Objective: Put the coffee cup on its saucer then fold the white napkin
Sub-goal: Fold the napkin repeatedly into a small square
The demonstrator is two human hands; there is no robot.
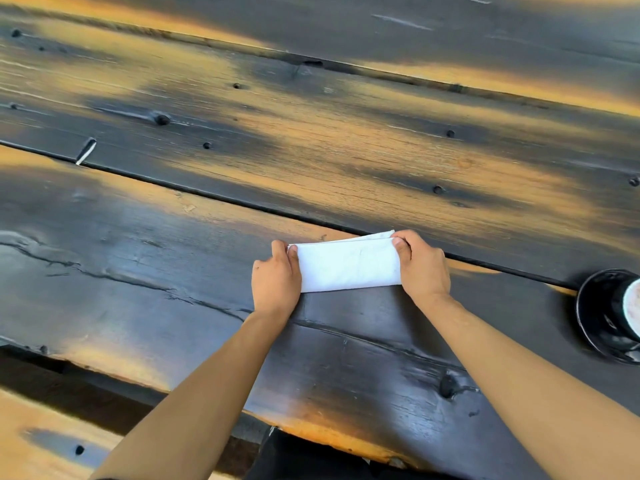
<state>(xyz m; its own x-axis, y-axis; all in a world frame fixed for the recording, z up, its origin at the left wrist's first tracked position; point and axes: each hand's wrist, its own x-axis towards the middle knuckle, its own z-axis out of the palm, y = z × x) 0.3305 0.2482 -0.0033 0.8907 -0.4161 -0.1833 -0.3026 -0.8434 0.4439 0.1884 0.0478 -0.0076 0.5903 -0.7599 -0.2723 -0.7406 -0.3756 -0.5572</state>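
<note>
The white napkin (348,263) lies on the dark wooden table as a folded strip, with a second layer showing along its far edge. My left hand (275,280) pinches its left end and my right hand (420,265) pinches its right end, thumbs on top. At the right edge of the view a dark coffee cup (623,311) with a pale inside stands on its black saucer (592,323), partly cut off by the frame.
The table (242,150) is made of wide dark planks with worn orange patches and gaps between boards. Its near edge runs from lower left to lower middle. A bench plank (41,434) sits below at the lower left.
</note>
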